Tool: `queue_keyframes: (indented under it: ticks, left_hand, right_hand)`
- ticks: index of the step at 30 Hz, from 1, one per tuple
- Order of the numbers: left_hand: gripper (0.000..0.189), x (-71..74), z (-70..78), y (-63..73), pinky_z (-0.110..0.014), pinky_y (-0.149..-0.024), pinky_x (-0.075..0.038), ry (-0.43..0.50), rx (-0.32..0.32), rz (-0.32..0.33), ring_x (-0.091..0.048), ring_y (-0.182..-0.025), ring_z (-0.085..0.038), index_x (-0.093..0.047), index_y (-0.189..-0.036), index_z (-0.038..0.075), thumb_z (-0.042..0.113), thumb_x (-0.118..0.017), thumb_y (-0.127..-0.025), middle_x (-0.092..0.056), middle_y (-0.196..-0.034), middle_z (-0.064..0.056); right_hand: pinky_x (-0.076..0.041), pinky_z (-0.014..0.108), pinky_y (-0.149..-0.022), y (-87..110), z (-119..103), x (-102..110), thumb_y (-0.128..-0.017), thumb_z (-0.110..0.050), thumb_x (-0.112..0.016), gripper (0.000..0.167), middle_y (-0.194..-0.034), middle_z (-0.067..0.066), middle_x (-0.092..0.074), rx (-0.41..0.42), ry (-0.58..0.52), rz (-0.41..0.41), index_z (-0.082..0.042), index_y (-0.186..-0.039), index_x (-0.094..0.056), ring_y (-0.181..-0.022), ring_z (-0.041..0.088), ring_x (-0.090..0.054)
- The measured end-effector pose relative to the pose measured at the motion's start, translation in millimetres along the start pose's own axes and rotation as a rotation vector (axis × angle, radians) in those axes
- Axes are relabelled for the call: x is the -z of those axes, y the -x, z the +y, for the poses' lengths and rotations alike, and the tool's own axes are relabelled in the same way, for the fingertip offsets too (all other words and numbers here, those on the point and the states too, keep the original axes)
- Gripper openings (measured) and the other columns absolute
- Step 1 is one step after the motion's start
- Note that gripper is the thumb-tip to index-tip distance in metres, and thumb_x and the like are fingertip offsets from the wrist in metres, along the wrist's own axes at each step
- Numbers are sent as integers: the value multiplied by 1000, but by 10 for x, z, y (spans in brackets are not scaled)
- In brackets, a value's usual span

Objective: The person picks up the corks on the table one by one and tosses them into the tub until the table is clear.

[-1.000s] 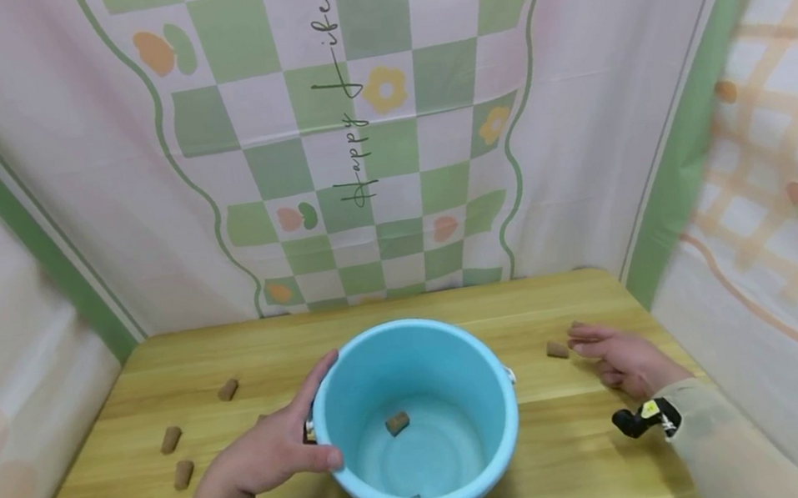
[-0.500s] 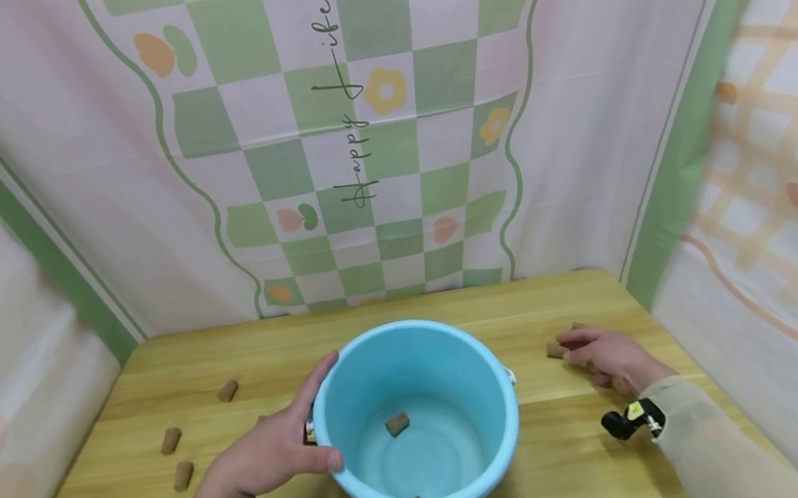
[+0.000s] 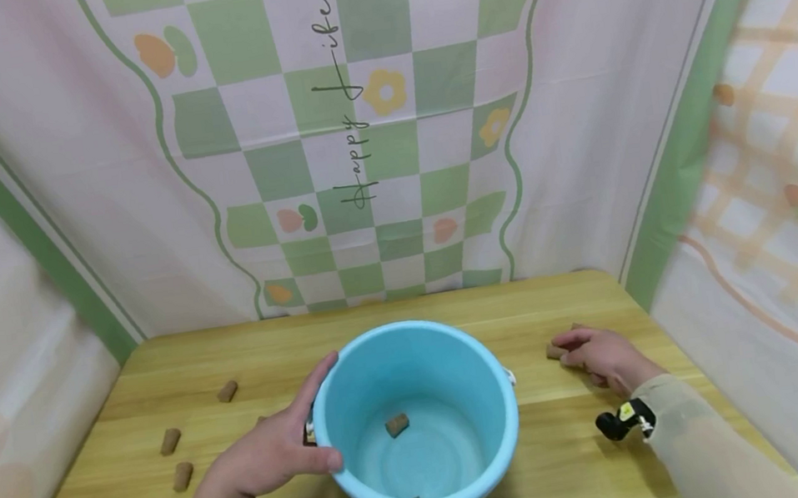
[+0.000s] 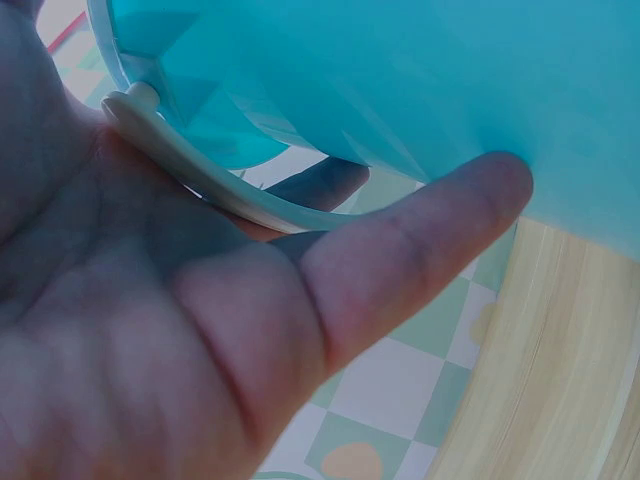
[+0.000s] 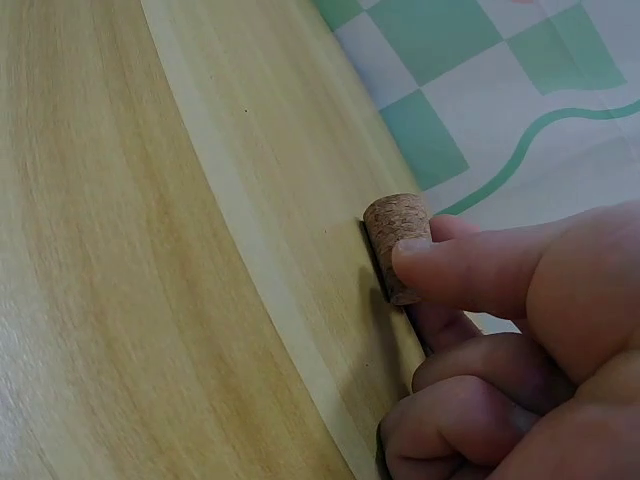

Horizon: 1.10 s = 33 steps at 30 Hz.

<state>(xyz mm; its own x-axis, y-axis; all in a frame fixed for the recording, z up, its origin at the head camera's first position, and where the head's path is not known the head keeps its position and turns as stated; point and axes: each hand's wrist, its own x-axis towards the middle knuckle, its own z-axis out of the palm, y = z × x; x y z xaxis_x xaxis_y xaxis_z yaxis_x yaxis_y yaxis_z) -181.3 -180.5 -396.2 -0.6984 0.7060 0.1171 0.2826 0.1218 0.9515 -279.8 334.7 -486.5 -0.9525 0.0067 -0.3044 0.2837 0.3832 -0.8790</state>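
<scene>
Right hand: grip clenched on a cork. Thumb lies over the cork's top, a finger under it; remaining fingers curled in toward the palm. The cork lies on the tabletop at the tip of the grip, on the side toward the bucket. Long axis roughly level with the tabletop, running away from the fingertips, free flat end pointing out.

Left hand: grip flat against the bucket's outer wall, thumb pressed on the blue plastic, the white handle crossing the palm. Fingers straight, bracing rather than closing.

Relation that matters: the bucket's open mouth lies inboard of the right grip, between the two hands, so the right hand is the nearer one to this cork.

One cork in bucket on its floor. Three loose corks lie outboard of the left grip, well apart from the right.
</scene>
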Motion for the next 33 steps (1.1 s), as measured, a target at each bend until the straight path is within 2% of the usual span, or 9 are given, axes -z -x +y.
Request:
queue_keyframes:
  ticks: [4, 11, 19, 25, 33]
  left_hand:
    - [108, 1, -1, 0, -42, -93, -48, -2, 4, 3, -46, -125, -44, 2, -160, 33, 35, -78, -88, -33, -151, -24]
    - [108, 1, 5, -4, -42, -94, -47, 15, -4, -3, -45, -125, -45, 3, -160, 31, 36, -78, -88, -32, -151, -26]
    - [109, 1, 18, -3, -40, -95, -46, 15, -6, -3, -43, -127, -44, 3, -160, 30, 36, -78, -88, -30, -152, -25]
    - [109, -1, 20, -3, -40, -95, -46, 11, -3, 0, -43, -127, -44, 3, -160, 29, 36, -78, -88, -30, -153, -25]
    - [109, 5, 11, -7, -40, -95, -46, 8, -4, -2, -43, -126, -44, 4, -160, 28, 34, -78, -88, -30, -152, -26]
  right_hand:
    - [-40, 26, -47, -34, 23, 9, -91, -4, -67, 44, -164, 18, -9, 4, 19, 10, -2, -134, -59, -54, 11, -43]
    - [-40, 25, -46, -52, 46, 20, -93, -5, -65, 42, -163, 19, -13, 15, 7, 7, -1, -135, -59, -53, 10, -43]
    - [-38, 23, -46, -42, 45, 34, -95, -4, -63, 44, -162, 20, -13, 24, -55, -17, 2, -138, -55, -52, 7, -41]
    - [-38, 22, -46, -30, 41, 58, -97, -5, -62, 41, -164, 19, -1, 22, -78, -36, 1, -137, -56, -50, 6, -39]
    - [-36, 20, -47, -68, 85, 76, -100, -4, -57, 42, -165, 14, -3, 23, -154, -59, 3, -141, -50, -51, 3, -37]
